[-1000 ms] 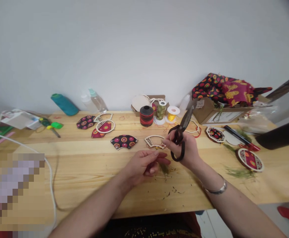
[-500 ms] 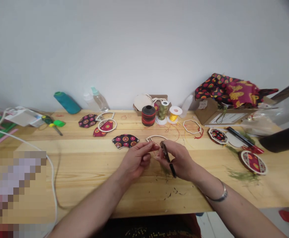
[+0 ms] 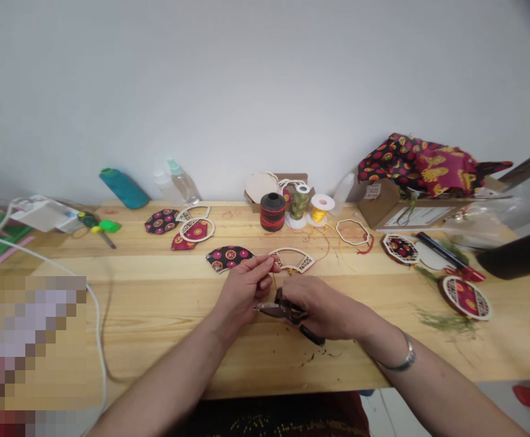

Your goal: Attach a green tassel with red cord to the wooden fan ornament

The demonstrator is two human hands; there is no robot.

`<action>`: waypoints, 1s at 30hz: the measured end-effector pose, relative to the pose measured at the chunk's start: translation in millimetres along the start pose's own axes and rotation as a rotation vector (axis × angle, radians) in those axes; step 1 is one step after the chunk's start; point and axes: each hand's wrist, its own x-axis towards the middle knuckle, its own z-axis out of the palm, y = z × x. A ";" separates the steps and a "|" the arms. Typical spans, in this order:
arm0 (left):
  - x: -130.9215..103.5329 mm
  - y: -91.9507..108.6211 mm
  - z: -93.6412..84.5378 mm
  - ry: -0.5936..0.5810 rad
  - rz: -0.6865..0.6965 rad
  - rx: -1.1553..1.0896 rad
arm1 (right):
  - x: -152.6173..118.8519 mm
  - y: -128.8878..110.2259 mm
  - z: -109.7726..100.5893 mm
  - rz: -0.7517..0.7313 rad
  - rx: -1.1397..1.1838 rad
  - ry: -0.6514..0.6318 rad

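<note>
Across the counter (image 3: pixel 165 328), the left hand (image 3: pixel 245 286) has its grip pinched on a reddish thread (image 3: pixel 275 281); the right hand (image 3: pixel 326 306) grips scissors (image 3: pixel 287 311) (blades pointing leftward), near a fan-shaped frame (image 3: pixel 308 262).

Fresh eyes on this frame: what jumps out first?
First, the dark scissors in the right hand, front centre, beside the left hand pinching a thin thread. Next, the bright patterned cloth heaped at the top of the cardboard box, back right. The teal cone at back left also stands out.
</note>
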 end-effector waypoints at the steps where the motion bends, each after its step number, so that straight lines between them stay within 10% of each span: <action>1: 0.3 0.2 -0.2 -0.006 0.002 -0.001 | -0.1 -0.1 0.3 0.000 -0.005 -0.013; 30: -3.4 2.8 2.9 -0.010 0.026 -0.009 | 0.3 -2.2 2.0 0.053 0.076 -0.274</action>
